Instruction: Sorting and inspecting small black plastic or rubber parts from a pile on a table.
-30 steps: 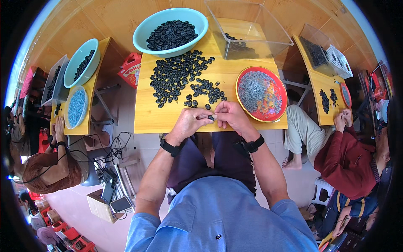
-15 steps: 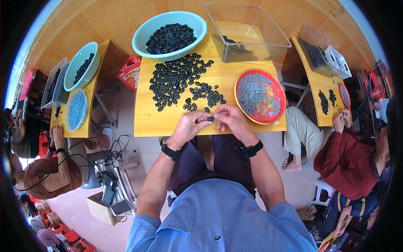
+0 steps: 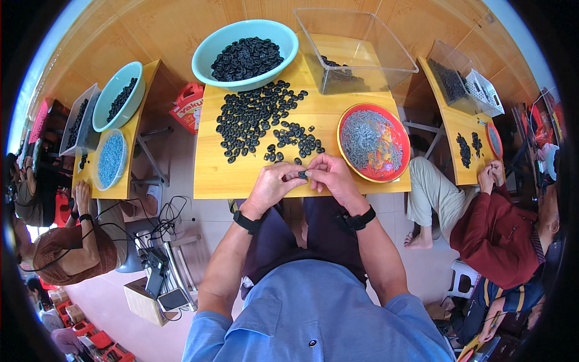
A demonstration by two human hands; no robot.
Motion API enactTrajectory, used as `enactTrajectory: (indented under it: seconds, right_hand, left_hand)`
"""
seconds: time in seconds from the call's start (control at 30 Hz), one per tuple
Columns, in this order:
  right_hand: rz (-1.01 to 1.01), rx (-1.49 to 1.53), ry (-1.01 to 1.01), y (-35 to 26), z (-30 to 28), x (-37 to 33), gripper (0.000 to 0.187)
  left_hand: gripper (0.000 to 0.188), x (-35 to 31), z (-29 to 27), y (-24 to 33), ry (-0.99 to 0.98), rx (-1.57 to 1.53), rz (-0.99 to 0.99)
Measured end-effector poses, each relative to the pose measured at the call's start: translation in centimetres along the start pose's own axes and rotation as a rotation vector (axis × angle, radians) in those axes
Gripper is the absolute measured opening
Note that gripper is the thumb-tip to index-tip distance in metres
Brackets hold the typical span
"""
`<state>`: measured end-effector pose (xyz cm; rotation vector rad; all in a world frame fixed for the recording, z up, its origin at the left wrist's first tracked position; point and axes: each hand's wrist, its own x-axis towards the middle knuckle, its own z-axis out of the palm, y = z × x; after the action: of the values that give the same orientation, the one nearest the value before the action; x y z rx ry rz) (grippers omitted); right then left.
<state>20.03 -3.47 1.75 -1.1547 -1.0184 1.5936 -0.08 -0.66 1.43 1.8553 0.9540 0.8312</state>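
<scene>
Left hand (image 3: pixel 274 186) and right hand (image 3: pixel 330 177) meet at near edge of wooden table (image 3: pixel 217 181), fingertips pinching one small black ring-shaped part (image 3: pixel 302 174) between them. Loose pile of black parts (image 3: pixel 253 117) spread just beyond hands. Teal bowl of black parts (image 3: pixel 246 53) behind pile. Clear plastic bin (image 3: pixel 356 51) far right. Red plate of grey pieces (image 3: pixel 373 142) just beside right hand.

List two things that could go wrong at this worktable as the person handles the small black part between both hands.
1. The small black part is pinched by fingertips of the left hand and right hand at the table's near edge; it might drop to the floor.
2. Loose black pieces spread nearby; a sleeve or wrist could sweep some off.
</scene>
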Motion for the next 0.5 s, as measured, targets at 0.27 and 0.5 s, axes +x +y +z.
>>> enactTrajectory:
  seconds: [0.27, 0.5]
  right_hand:
    - [0.010, -0.015, -0.031, -0.19, -0.10, -0.05, 0.012]
    - [0.022, 0.000, -0.039, -0.23, -0.38, -0.06, 0.011]
  left_hand:
    - [0.022, -0.07, -0.16, 0.37, -0.018, -0.018, 0.009]
    - [0.021, 0.11, -0.11, 0.15, -0.050, -0.046, -0.003]
